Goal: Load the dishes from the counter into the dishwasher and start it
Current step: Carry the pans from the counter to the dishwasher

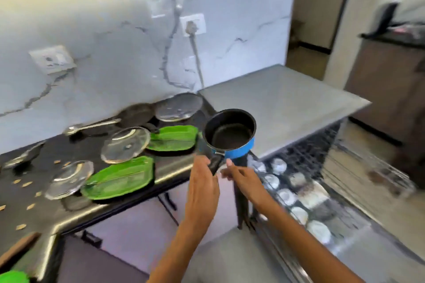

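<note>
Saucepan [230, 133] hangs above the counter [174, 167] edge; left hand [202, 188] grips its handle, right hand [243, 179], fingers loose, at four o'clock.

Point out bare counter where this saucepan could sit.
The grey worktop, right of the wall socket and above the dishwasher rack, is bare. The black counter is crowded with glass lids and green leaf plates.
</note>
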A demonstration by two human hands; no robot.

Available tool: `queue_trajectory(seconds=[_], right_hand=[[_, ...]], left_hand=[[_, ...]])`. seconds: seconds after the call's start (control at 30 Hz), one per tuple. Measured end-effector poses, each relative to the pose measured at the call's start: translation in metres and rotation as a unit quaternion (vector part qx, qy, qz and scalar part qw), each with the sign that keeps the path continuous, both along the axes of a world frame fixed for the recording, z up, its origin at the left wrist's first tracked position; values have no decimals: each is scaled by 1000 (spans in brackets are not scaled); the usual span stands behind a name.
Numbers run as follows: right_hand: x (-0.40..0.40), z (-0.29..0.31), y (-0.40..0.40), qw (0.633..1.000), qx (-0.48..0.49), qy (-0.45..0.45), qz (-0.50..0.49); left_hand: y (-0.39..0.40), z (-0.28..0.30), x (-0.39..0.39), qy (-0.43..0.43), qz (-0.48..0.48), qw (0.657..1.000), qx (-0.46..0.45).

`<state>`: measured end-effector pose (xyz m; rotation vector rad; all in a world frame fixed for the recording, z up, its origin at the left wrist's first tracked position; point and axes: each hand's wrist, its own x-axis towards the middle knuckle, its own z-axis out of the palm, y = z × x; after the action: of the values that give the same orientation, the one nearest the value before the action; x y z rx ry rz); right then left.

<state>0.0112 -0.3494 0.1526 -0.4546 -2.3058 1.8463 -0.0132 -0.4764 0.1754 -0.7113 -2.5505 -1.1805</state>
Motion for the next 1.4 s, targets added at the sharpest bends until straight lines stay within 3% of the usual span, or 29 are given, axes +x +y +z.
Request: queue_trajectory(seconds=[0.17, 0.3, 0.43, 0.53, 0.63, 0.73, 0.83, 0.97, 1.17, 1.4], right_hand=[[62, -37, 86, 983, -110, -39, -138], [96, -82, 149, 947, -204, -20, -247], [116, -137, 227, 924, -161, -22, -347], [128, -175, 270, 908, -120, -42, -400], [130, -205, 296, 904, -93, -68, -411], [116, -233, 325, 892, 93, -159, -413], [91, -253, 349, 863, 275, -249, -341], [56, -269, 365, 837, 403, -266, -257], [-5, -302, 391, 818, 452, -308, -177], [-60, -325, 399, 837, 421, -302, -174]], left_hand=[[106, -42, 62, -20, -146, 989, 1], [162, -94, 81, -22, -264, 964, -22], [183, -165, 53, 86, -309, 937, -139], [192, -231, 20, 105, -336, 894, -276], [203, -288, -4, 121, -363, 846, -370], [211, -318, -10, 140, -388, 814, -410], [218, -330, -16, 151, -419, 794, -415], [229, -329, -33, 172, -442, 775, -418], [230, -330, -32, 138, -460, 776, -410], [232, -329, -35, 133, -461, 769, -422]])
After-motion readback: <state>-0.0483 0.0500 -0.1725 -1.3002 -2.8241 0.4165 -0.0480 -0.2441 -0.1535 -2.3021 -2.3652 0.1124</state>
